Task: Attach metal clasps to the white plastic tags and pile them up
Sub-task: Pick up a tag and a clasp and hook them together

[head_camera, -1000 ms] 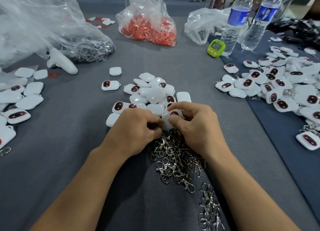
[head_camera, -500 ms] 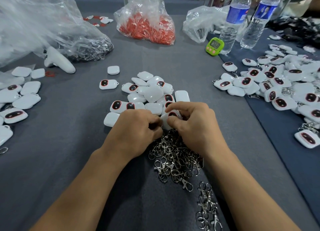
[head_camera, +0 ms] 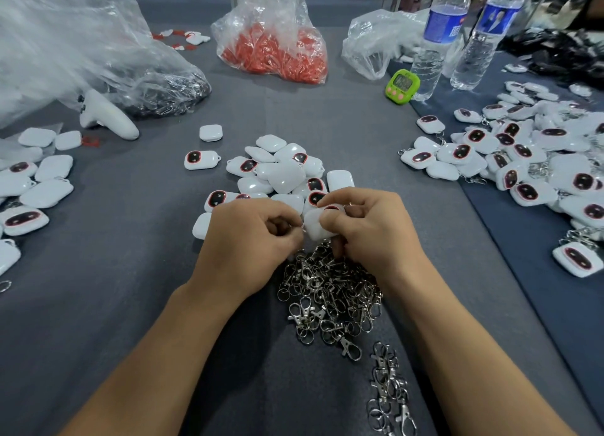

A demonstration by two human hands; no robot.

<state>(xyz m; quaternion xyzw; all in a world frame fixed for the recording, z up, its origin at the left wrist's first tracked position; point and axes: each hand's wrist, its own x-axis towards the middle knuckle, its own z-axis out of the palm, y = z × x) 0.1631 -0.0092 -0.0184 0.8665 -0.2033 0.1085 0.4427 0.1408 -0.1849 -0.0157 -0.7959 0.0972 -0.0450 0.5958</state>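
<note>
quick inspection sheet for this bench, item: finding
surface: grey table cloth; darker blue strip at right
job's things: held tag; loose tags at centre; clasps heap below the hands; clasped tags pile at right; more tags at left
clutter: bag of red parts, green timer, water bottles, white controller, clear plastic bags
grippers: right hand grips held tag; left hand pinches at its left edge
cables: nothing seen
surroundings: dark heap far right, blurred
</note>
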